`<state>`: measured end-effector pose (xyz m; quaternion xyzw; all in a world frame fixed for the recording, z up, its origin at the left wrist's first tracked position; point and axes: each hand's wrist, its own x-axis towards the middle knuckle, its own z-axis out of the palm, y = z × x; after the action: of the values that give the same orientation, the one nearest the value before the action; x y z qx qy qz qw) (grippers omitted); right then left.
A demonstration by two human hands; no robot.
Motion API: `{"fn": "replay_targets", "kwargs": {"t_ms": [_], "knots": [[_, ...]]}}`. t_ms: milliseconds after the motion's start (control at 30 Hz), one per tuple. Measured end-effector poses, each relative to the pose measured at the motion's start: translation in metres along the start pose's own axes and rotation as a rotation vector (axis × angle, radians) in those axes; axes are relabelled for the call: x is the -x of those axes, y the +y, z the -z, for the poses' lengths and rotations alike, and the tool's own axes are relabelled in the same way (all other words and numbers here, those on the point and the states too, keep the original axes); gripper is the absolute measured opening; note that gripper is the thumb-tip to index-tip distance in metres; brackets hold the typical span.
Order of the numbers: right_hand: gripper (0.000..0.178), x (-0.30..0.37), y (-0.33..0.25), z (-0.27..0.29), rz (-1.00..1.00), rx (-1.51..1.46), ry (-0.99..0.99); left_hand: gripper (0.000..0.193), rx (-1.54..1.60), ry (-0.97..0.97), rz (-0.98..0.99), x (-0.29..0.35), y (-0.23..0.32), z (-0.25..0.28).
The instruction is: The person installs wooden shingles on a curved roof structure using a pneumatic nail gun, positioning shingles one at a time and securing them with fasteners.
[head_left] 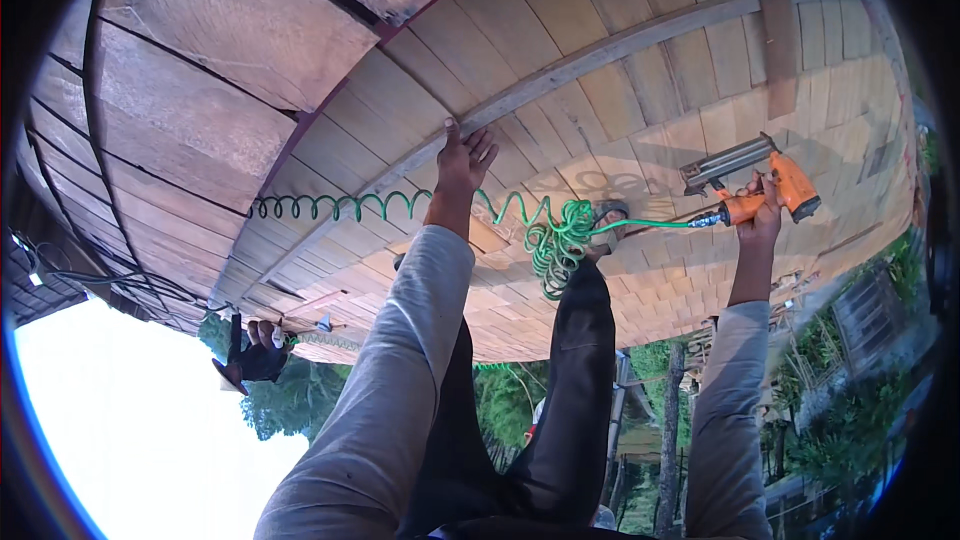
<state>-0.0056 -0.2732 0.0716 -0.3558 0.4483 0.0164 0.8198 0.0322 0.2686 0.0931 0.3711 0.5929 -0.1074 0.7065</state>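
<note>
My left hand (pixel 465 160) rests on a long grey wooden batten (pixel 590 48) that runs across rows of wooden shingles (pixel 520 30). Its thumb and fingers are apart and touch the batten's edge. On the right, my right hand (pixel 762 212) is closed round the handle of an orange and grey nail gun (pixel 795 188), held above the shingles. A green coiled air hose (pixel 562 245) joins the gun's handle. The hose lies in a tangled heap by my shoe (pixel 608 225) and stretches left behind my left forearm.
Larger, weathered brown panels (pixel 200 20) slope along the upper left. A loose brown board (pixel 780 55) lies across the batten at the upper right. Another person (pixel 260 352) in a hat is at the far left edge of the roof. Trees (pixel 670 430) stand below the roof edge.
</note>
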Motion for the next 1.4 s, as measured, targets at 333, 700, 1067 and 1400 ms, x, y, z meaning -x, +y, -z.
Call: {"fn": "replay_targets", "kwargs": {"t_ms": [333,700,1067,1400], "knots": [[0.026,0.270,0.143,0.012,-0.357,-0.174,0.245,0.093,0.208,-0.099,0.151,0.022,0.015,0.031],[0.038,0.358,0.256,-0.084,-0.311,-0.010,0.269,0.065,0.346,-0.028,0.108,-0.006,0.013,0.197],[0.047,0.356,0.264,-0.095,-0.273,0.045,0.337,0.070,0.353,-0.015,0.024,-0.005,0.033,0.144],[0.033,0.339,0.234,-0.101,-0.292,-0.143,0.450,0.048,-0.280,-0.225,0.031,0.079,-0.045,0.055]]}}
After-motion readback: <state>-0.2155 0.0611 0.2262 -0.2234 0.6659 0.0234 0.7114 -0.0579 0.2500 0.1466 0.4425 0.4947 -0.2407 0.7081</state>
